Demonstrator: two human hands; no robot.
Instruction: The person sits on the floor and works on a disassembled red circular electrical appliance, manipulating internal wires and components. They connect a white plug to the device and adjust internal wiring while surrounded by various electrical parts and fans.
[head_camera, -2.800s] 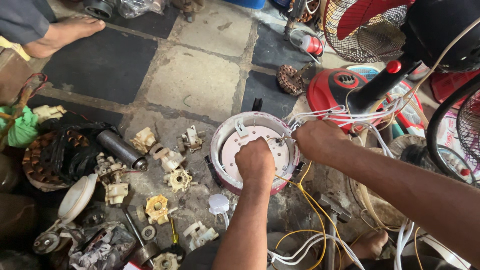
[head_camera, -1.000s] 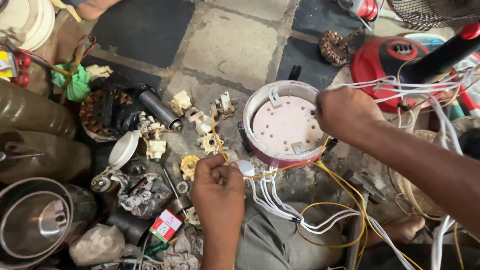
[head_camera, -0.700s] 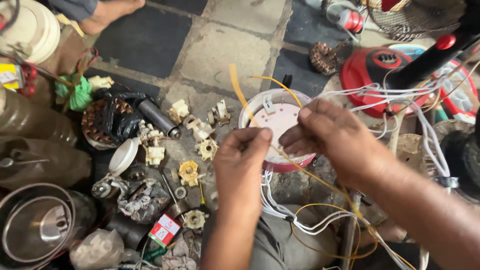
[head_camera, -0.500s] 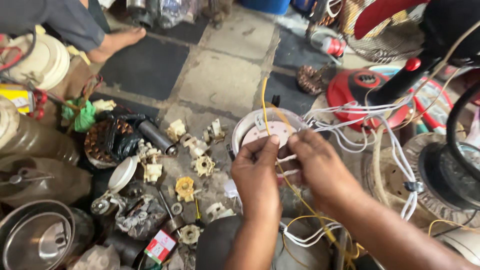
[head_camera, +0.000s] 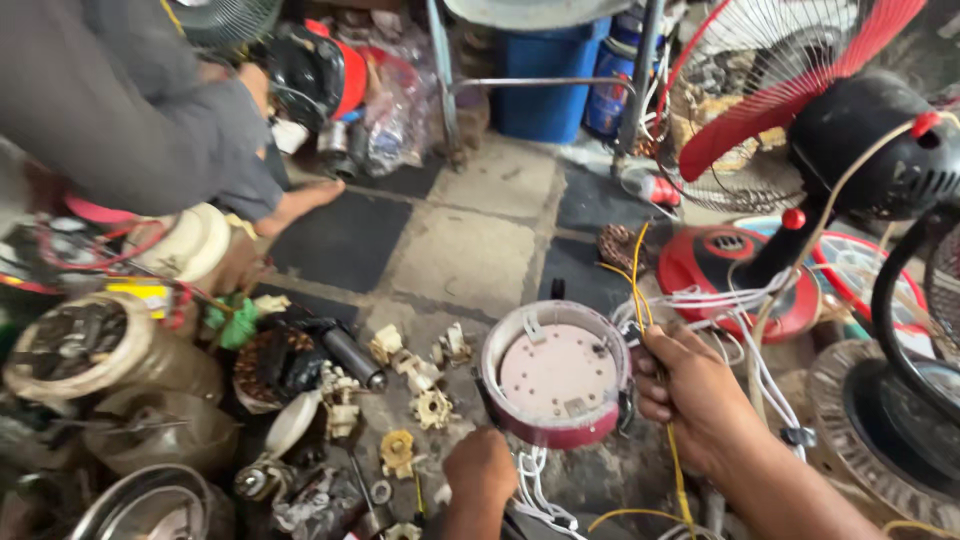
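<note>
A round pink and white fan base (head_camera: 556, 373) lies on the floor in front of me. My right hand (head_camera: 695, 392) is at its right rim, closed around a thin yellow wire (head_camera: 637, 268) that sticks up past a bundle of white wires (head_camera: 720, 300). My left hand (head_camera: 482, 468) is low at the bottom edge, fingers curled, just below the base and next to small yellowed plastic parts (head_camera: 400, 452). I cannot tell whether it holds anything.
A red and black pedestal fan (head_camera: 800, 130) stands at the right on a red base (head_camera: 720, 275). Another person's leg and foot (head_camera: 290, 205) are at the upper left. Motor parts (head_camera: 280, 365), metal tins (head_camera: 110, 350) and a blue drum (head_camera: 550, 95) crowd the tiled floor.
My view has lifted to show more of the room. My left hand left the yellow wire and dropped below the base; my right hand keeps the wire at the base's right side.
</note>
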